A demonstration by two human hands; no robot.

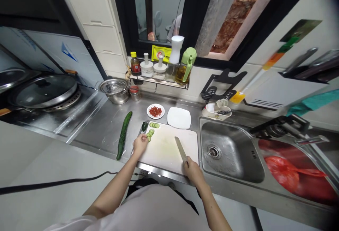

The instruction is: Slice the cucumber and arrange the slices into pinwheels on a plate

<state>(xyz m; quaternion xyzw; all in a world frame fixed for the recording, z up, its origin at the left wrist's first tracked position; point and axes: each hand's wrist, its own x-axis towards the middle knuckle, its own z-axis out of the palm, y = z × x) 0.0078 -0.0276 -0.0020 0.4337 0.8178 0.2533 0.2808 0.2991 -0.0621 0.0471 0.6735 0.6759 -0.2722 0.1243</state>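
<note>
The near row of cucumber slices (149, 136) lies at the left side of the white cutting board (169, 153), just past the fingers of the person's left hand (140, 145) and slightly to their right. Its long axis slants away from the body, up and to the right, toward a far row of cucumber slices (154, 125) that runs more nearly crosswise along the board's far edge. The left hand is much the nearer; the right hand (192, 170) is well apart, by the board's near right corner.

The left forearm reaches forward and inward, and the hand comes in from the board's left edge with its fingers curled and their tips at the slices. Whether they pinch one or only rest against it cannot be told. The right fingers are wrapped around the handle of a knife (180, 148), whose blade points away and to the left over the bare part of the board; whether it touches the surface is unclear.

A dark green cucumber piece (144, 126) sits beyond the left hand, near the board's far left corner. A whole cucumber (124, 135) lies lengthwise on the steel tabletop (106, 126), to the left of that hand.
</note>
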